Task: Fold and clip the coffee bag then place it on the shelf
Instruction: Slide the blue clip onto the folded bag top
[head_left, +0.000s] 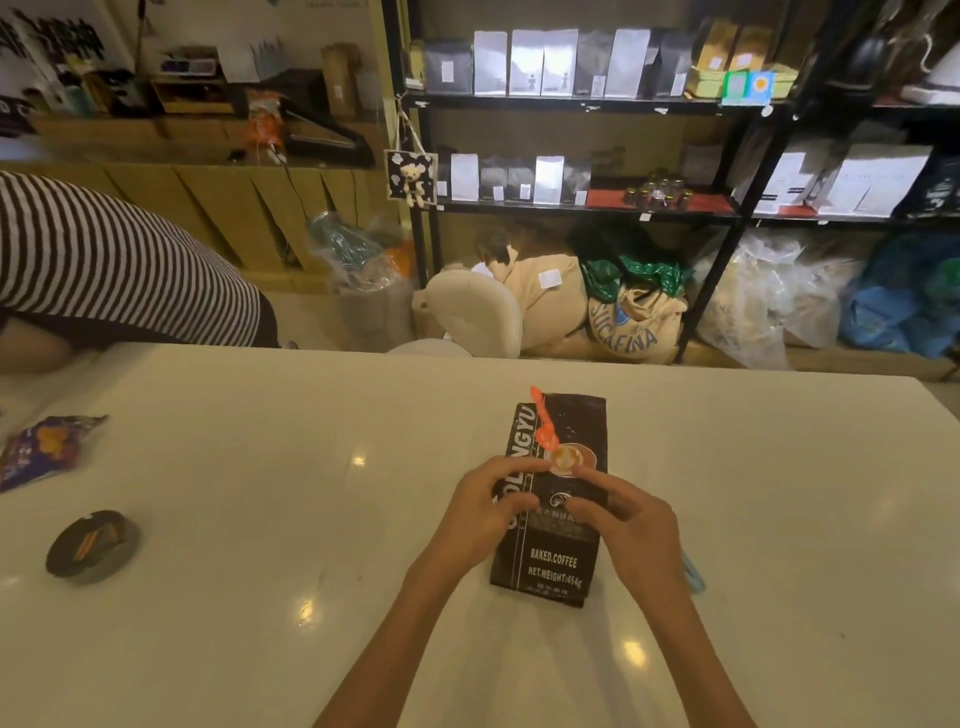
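1 black coffee bag (558, 530) lies flat near the centre of the white worktop (260, 467), wide bare surface all round; 1 orange clip (544, 427) rests on its upper part; left hand (480, 517) and right hand (631, 530) press curled fingers onto the bag, neither grip visibly pinching it; black shelf (582, 208) stands beyond the far edge.

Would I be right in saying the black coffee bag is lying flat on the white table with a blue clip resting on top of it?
Not quite: in the head view the clip on top of the coffee bag is orange, not blue. The bag does lie flat on the white table.
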